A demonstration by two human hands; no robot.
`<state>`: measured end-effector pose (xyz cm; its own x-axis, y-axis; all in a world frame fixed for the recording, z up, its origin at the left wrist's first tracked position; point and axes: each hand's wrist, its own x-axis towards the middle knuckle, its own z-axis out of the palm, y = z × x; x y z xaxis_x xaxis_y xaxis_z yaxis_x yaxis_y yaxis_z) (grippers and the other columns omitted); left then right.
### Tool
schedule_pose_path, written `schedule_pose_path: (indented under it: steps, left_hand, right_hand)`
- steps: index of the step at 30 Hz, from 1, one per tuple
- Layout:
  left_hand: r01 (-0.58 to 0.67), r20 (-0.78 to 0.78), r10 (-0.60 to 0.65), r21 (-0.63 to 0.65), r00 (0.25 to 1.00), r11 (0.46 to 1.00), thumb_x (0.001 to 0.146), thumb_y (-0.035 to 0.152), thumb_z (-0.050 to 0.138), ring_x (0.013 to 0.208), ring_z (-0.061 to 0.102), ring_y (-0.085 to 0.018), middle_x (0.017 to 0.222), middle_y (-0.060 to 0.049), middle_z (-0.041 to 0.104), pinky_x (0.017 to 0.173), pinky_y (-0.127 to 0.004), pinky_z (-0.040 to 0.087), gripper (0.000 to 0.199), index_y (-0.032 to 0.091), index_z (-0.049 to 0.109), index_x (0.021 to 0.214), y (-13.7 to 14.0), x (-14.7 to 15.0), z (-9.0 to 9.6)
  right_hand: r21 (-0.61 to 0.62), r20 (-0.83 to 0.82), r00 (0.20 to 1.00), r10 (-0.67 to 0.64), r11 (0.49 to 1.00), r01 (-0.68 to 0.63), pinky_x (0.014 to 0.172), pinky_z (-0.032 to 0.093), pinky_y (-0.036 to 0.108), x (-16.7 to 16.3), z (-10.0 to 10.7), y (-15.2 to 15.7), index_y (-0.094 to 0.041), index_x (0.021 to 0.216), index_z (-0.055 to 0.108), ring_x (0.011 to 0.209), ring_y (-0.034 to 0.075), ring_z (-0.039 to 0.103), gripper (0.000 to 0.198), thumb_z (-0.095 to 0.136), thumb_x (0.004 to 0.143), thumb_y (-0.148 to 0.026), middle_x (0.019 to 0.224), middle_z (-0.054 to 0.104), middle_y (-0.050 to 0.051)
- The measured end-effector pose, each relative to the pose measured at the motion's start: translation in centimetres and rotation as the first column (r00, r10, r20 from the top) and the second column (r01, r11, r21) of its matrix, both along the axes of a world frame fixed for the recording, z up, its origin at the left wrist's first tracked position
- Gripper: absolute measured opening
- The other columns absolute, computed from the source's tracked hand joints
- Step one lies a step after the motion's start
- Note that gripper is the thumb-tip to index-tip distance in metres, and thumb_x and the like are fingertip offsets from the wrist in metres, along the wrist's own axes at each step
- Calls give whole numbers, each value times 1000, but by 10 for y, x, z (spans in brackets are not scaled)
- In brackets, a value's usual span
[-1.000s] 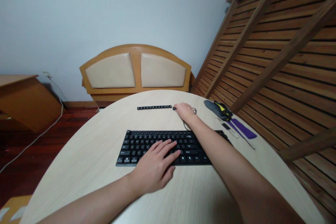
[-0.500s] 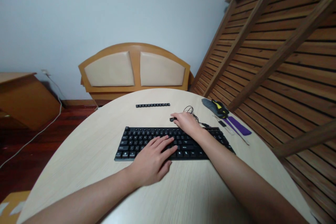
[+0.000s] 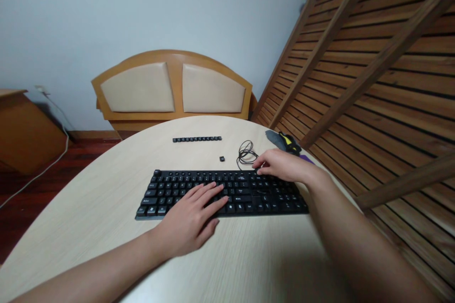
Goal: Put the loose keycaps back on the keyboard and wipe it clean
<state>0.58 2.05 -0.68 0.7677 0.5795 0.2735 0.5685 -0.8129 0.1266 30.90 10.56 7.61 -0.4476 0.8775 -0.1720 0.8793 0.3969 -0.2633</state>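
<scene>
A black keyboard (image 3: 192, 194) lies lengthwise across the round table (image 3: 106, 189). My left hand (image 3: 192, 218) rests palm down on its lower middle keys, fingers spread. Over the keyboard's upper right edge, my right hand (image 3: 277, 165) has thumb and forefinger bent slightly apart, close to the top keys; I see nothing held between them. One loose keycap (image 3: 222, 158) lies behind the keyboard. Farther back, several keycaps form a straight row (image 3: 197, 139). A coiled black cable (image 3: 246, 152) lies just left of my right fingertips.
At the table's right edge are a grey cloth-like item (image 3: 275, 138), a yellow and black object (image 3: 289, 142) and a purple strip (image 3: 305, 158), partly hidden by my right arm. A headboard (image 3: 174, 85) stands behind the table; wooden slats (image 3: 355, 85) lean on the right.
My right hand has let go of the loose keycap and moved right, to the keyboard's upper right edge. My left hand stays on the keys. The view has shifted slightly.
</scene>
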Motion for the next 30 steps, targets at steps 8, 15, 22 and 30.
schedule_pose_path:
  steps: [8, 15, 22, 30]
  left_hand:
    - [1, -13, -2, -7, 1000, 1000, 94, 23, 52, 145, 36, -29, 158, -8, 39, 116, -54, 35, 53, 24, 45, 147, 1, -1, -2]
    - [-2, -14, 2, -5, 1000, 1000, 96, 24, 51, 145, 36, -29, 158, -8, 40, 116, -53, 35, 51, 24, 46, 147, 0, -1, -1]
    - [-5, -12, 5, -1, 1000, 1000, 96, 24, 52, 145, 37, -29, 157, -8, 40, 116, -54, 35, 51, 24, 46, 147, -1, -1, 0]
    - [1, 1, -1, -4, 1000, 1000, 95, 25, 52, 144, 37, -29, 157, -8, 40, 116, -54, 36, 52, 24, 46, 147, 0, -1, -1]
  right_hand:
    - [-8, 34, 999, -11, 1000, 12, 84, 50, 27, -5, -6, 8, -21, 107, 78, 98, 24, 70, 27, 64, 85, -23, 105, 78, 6]
    - [-36, 59, 998, -19, 999, 21, 86, 49, 28, -7, -9, 9, -20, 106, 78, 100, 24, 70, 24, 68, 83, -20, 105, 77, 7]
    - [-26, 54, 997, -55, 998, 56, 75, 49, 27, -11, -10, 11, -19, 100, 79, 89, 23, 71, 22, 75, 78, -19, 94, 78, 6]
    - [14, 90, 996, -11, 1000, 9, 83, 49, 29, -3, -12, 15, -25, 100, 80, 96, 24, 71, 24, 71, 79, -16, 99, 79, 5]
